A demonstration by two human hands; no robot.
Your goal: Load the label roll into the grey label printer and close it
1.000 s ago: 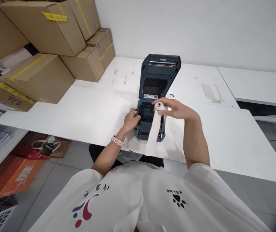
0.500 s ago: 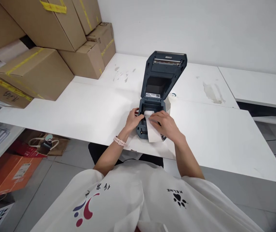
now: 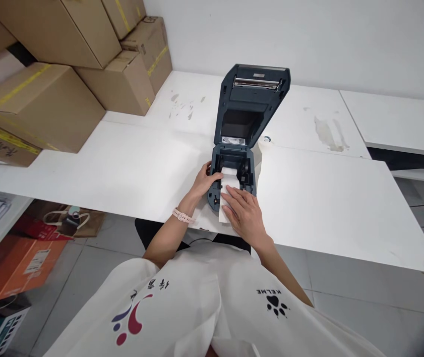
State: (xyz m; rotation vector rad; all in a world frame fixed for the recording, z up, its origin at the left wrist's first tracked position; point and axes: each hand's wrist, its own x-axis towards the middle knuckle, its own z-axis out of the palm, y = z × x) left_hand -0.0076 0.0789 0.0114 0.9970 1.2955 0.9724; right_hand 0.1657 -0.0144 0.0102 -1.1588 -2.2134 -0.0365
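A dark blue-grey label printer (image 3: 217,152) stands on the white table with its lid (image 3: 253,104) raised and tilted back. Inside sits a roll of white label paper (image 3: 229,171), and its loose strip (image 3: 225,212) runs out over the front edge towards me. My left hand (image 3: 205,181) clasps the printer's left wall, fingers outside and thumb at the paper roll. My right hand (image 3: 245,213) lies over the strip with its fingers stretched out, pressing on the paper and covering part of the printer's front right.
Cardboard boxes (image 3: 48,106) are stacked at the table's left end, some with yellow tape. Behind the printer's right side lies a small roll (image 3: 267,139). The white table (image 3: 319,198) extends right to a taped corner. An orange box (image 3: 18,263) stands on the floor at left.
My right hand has moved down and towards me, from pinching at the strip to lying flat on it. The strip now hangs straighter and further left. The left hand keeps its place.
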